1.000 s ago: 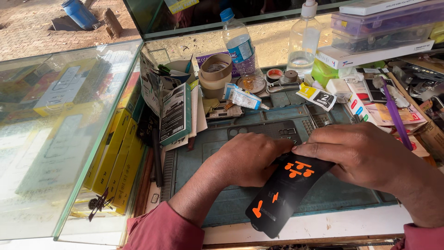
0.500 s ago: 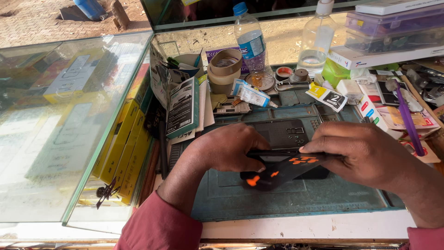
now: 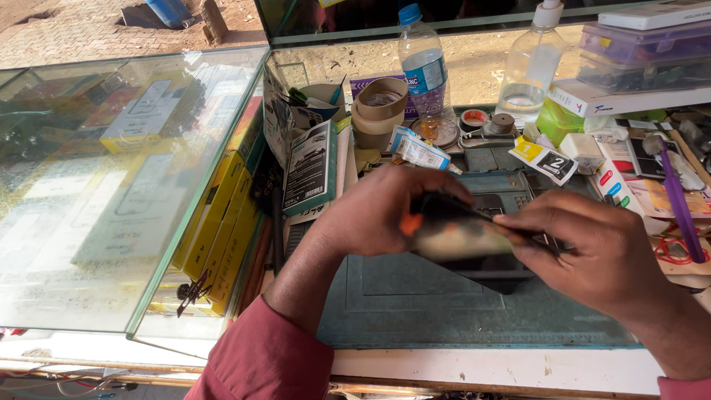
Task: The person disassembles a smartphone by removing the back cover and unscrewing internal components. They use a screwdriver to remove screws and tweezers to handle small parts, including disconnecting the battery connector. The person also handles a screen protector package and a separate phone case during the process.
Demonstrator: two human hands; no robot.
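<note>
Both hands are on the same thing here: a flat black sleeve [image 3: 474,248] with orange marks, held just above the green work mat [image 3: 415,304]. The left hand [image 3: 385,211] grips its left end, fingers curled over the top edge, with a bit of orange peeking out right by the thumb. The right hand [image 3: 592,252] pinches the other end from 3 o'clock, fingers laid flat along the top. So the sleeve sits right between the two hands, touching both, and it's blurry enough that I can't make out much detail on it.

Compared with a second ago, it's been turned. Back then it hung down toward 6 o'clock with the orange arrows facing up and plain to see. Half a second ago it was already tipping sideways. Now it lies roughly level from 9 to 3 o'clock, and most of the orange is hidden.

Around it: a plastic water bottle [image 3: 424,67] at 12 o'clock, rolls of tape [image 3: 381,107] just left of that, and a clear spray bottle [image 3: 527,70] toward 1 o'clock. The glass display case [image 3: 111,185] fills the 9 o'clock side.
</note>
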